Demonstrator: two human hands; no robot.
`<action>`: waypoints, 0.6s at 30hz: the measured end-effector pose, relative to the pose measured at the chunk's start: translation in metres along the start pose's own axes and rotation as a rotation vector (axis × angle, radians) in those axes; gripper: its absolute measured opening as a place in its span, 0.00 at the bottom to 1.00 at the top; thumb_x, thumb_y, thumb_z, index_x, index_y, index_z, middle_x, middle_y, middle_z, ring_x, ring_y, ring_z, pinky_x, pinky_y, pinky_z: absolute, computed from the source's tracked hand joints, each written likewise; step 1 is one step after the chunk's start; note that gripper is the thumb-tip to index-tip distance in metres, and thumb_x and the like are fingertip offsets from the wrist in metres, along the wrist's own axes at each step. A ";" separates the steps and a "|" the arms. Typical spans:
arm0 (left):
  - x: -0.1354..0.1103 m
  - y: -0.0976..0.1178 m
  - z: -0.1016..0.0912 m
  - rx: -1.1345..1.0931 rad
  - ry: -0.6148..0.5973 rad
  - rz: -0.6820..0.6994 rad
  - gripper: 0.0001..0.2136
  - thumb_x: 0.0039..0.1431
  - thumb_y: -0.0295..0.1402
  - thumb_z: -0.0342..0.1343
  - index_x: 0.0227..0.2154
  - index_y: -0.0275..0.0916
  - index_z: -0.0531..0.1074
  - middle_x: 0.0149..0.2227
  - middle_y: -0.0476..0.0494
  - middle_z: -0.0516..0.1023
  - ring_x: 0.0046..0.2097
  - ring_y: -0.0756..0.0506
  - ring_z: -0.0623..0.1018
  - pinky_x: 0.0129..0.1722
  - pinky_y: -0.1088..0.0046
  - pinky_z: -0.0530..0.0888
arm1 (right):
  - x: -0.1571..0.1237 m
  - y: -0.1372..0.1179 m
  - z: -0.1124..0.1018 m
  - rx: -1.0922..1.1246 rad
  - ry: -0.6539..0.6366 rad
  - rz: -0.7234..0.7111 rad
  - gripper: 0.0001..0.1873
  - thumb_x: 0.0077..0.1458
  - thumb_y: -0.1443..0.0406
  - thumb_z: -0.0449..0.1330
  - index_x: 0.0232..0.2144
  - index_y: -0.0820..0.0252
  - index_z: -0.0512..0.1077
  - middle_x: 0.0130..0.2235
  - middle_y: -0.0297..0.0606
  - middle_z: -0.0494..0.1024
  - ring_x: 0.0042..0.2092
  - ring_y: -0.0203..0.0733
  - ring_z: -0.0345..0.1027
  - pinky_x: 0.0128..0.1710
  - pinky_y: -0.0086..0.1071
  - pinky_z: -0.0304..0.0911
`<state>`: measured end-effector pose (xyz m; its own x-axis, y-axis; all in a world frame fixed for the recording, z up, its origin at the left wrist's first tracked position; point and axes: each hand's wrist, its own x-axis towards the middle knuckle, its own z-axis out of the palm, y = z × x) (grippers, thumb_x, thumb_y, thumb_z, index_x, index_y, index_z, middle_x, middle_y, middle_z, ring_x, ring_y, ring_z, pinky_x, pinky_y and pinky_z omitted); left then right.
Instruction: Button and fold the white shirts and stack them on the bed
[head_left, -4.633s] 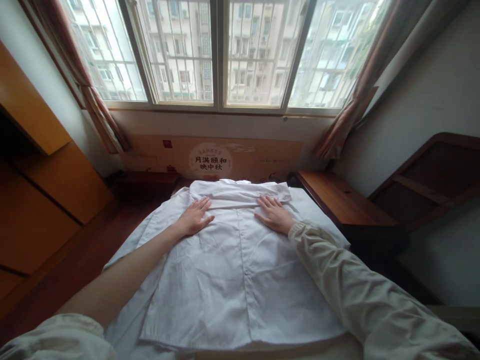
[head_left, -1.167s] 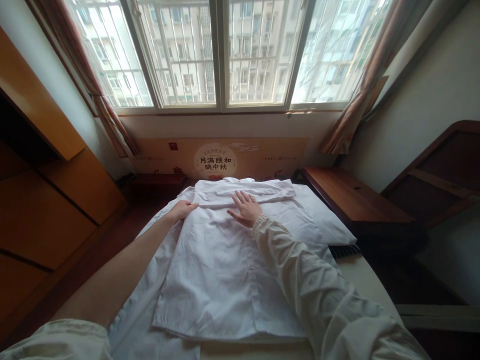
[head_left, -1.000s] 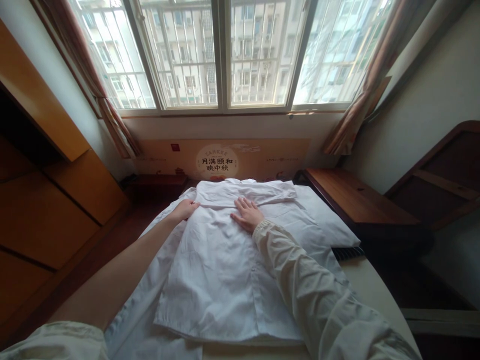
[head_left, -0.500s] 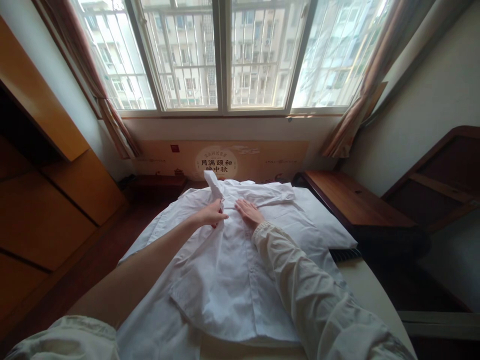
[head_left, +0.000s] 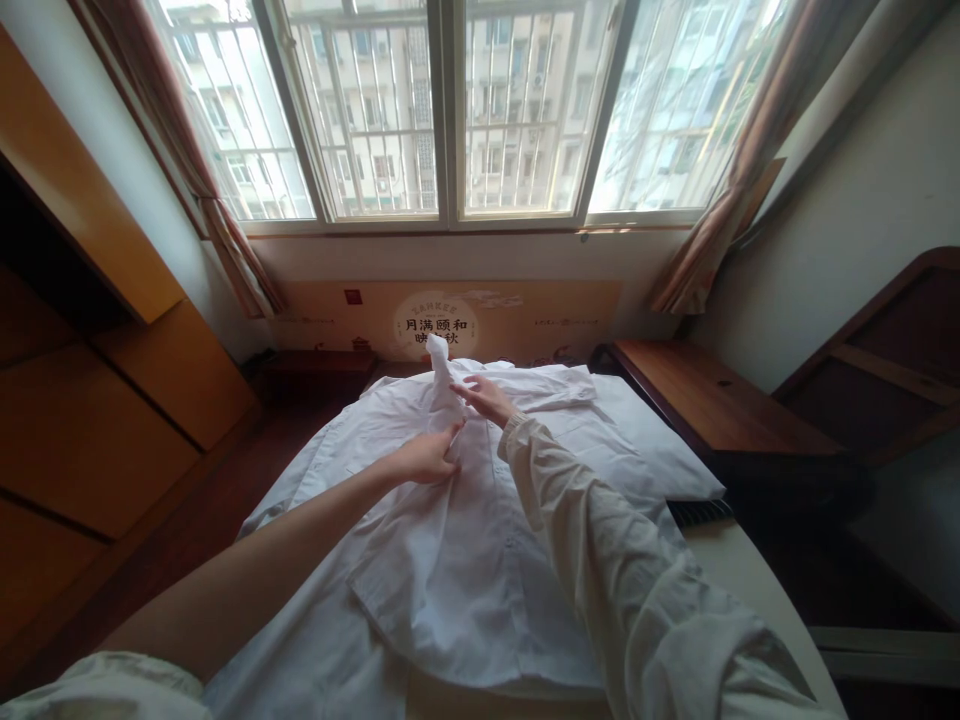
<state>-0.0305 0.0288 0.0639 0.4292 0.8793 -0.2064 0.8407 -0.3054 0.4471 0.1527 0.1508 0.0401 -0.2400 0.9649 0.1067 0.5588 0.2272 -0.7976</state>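
Left hand point(head_left: 422, 462) pinches crumpled white shirt point(head_left: 480, 580).

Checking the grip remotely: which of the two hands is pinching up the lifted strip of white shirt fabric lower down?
The left hand, bare-armed, pinches the raised strip of the white shirt lower down; the sleeved right hand touches it higher, toward the window.

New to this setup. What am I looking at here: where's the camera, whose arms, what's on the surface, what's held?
There is no machine here: a person works with two bare hands, and the one camera sits on their head, looking forward and down. Both arms reaching in from below are theirs. A white shirt lies spread on a bed under a window. The left hand pinches a fold of the shirt near its middle and lifts it into a peak. The right hand touches that raised cloth close to the collar; whether it has a firm grip is unclear. A wooden side table stands to the right.
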 end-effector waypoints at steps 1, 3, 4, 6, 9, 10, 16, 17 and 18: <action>-0.003 0.002 0.000 0.000 -0.002 0.019 0.46 0.58 0.38 0.62 0.77 0.38 0.52 0.51 0.34 0.83 0.51 0.32 0.82 0.50 0.63 0.75 | 0.004 -0.002 0.004 0.006 -0.004 0.005 0.31 0.63 0.48 0.66 0.59 0.61 0.75 0.44 0.44 0.85 0.42 0.46 0.79 0.47 0.36 0.72; -0.011 0.006 -0.002 -0.001 -0.009 0.045 0.44 0.57 0.40 0.63 0.75 0.37 0.56 0.56 0.33 0.81 0.54 0.31 0.81 0.52 0.62 0.75 | 0.009 -0.005 0.010 -0.004 0.009 0.009 0.28 0.58 0.57 0.69 0.59 0.60 0.74 0.42 0.40 0.84 0.41 0.46 0.78 0.46 0.36 0.72; -0.016 0.007 -0.003 0.000 -0.018 0.045 0.42 0.57 0.41 0.64 0.73 0.37 0.59 0.57 0.33 0.81 0.54 0.31 0.81 0.52 0.62 0.75 | 0.011 -0.005 0.012 -0.025 0.032 -0.012 0.28 0.57 0.61 0.68 0.60 0.58 0.74 0.41 0.39 0.83 0.41 0.46 0.77 0.45 0.36 0.71; -0.028 0.011 -0.007 0.009 -0.051 0.034 0.37 0.57 0.45 0.65 0.67 0.37 0.67 0.54 0.34 0.83 0.52 0.31 0.82 0.49 0.63 0.76 | 0.012 -0.005 0.012 -0.055 0.091 -0.062 0.32 0.55 0.66 0.63 0.63 0.56 0.72 0.41 0.37 0.82 0.41 0.46 0.77 0.46 0.36 0.71; -0.046 0.014 -0.015 0.060 -0.134 0.029 0.24 0.55 0.47 0.66 0.52 0.40 0.79 0.48 0.40 0.85 0.47 0.35 0.82 0.43 0.68 0.74 | 0.011 -0.002 0.006 -0.047 0.145 -0.114 0.40 0.53 0.69 0.58 0.70 0.54 0.65 0.46 0.39 0.81 0.43 0.47 0.76 0.49 0.39 0.72; -0.050 0.015 -0.017 0.086 -0.163 0.037 0.20 0.55 0.46 0.66 0.47 0.41 0.81 0.45 0.42 0.86 0.45 0.36 0.82 0.41 0.69 0.73 | 0.011 0.000 0.004 -0.040 0.154 -0.125 0.43 0.53 0.70 0.57 0.72 0.54 0.61 0.48 0.40 0.81 0.45 0.48 0.76 0.50 0.40 0.72; -0.067 0.030 -0.023 0.147 -0.247 0.099 0.10 0.58 0.42 0.62 0.31 0.41 0.79 0.31 0.47 0.83 0.33 0.44 0.78 0.32 0.72 0.66 | 0.007 0.015 -0.012 -0.134 0.162 -0.167 0.43 0.54 0.72 0.55 0.72 0.52 0.64 0.54 0.43 0.79 0.45 0.47 0.76 0.54 0.42 0.71; -0.068 0.035 -0.023 0.114 -0.251 0.121 0.10 0.59 0.42 0.62 0.30 0.41 0.79 0.30 0.48 0.82 0.32 0.45 0.77 0.32 0.72 0.66 | 0.006 0.017 -0.014 -0.162 0.158 -0.175 0.37 0.55 0.72 0.55 0.67 0.53 0.71 0.55 0.43 0.79 0.44 0.47 0.75 0.54 0.41 0.70; -0.068 0.040 -0.024 0.067 -0.260 0.150 0.10 0.59 0.42 0.62 0.31 0.41 0.78 0.29 0.49 0.81 0.32 0.46 0.76 0.32 0.73 0.66 | 0.006 0.018 -0.015 -0.175 0.152 -0.176 0.32 0.55 0.71 0.55 0.61 0.55 0.76 0.55 0.44 0.79 0.43 0.46 0.75 0.54 0.41 0.70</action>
<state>-0.0336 -0.0350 0.1166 0.6127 0.7025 -0.3622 0.7781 -0.4556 0.4325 0.1737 0.1627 0.0354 -0.2311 0.9145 0.3321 0.6508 0.3990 -0.6460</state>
